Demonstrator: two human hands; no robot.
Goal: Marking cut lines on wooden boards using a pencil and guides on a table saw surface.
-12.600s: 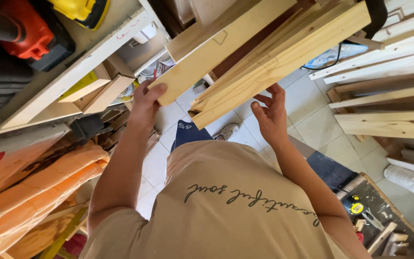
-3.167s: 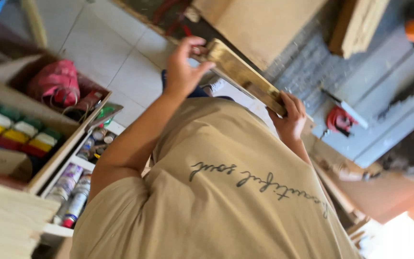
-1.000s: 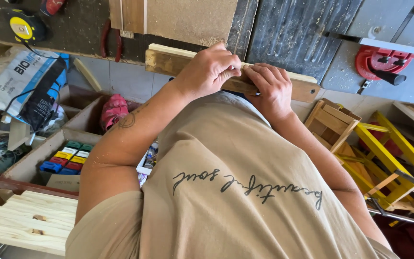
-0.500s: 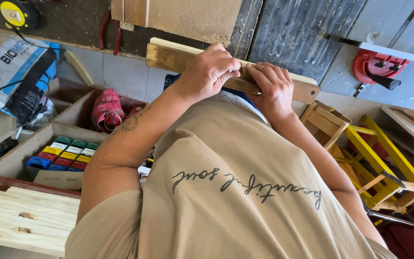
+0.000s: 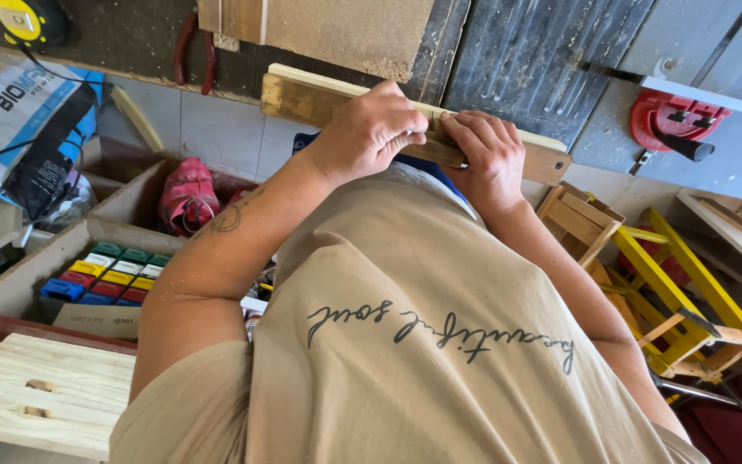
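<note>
Left: tray of coloured blocks (image 5: 105, 279). Centre: left hand (image 5: 371, 129) closed over a wood strip (image 5: 302, 99), right hand (image 5: 487, 155) gripping it just beside, apparently steadying it against the chest. Right: yellow frame (image 5: 672, 301).

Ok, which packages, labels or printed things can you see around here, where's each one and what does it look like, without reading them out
Sack: upper left, soft white bag with blue and black print, a black cable across it.
Small boxes: in a wooden tray at left, rows of green, yellow, red and blue packs.
Cardboard box: in front of those packs, flat and brown.
Shirt lettering: dark script across the beige shirt.
No screens or signs.
</note>
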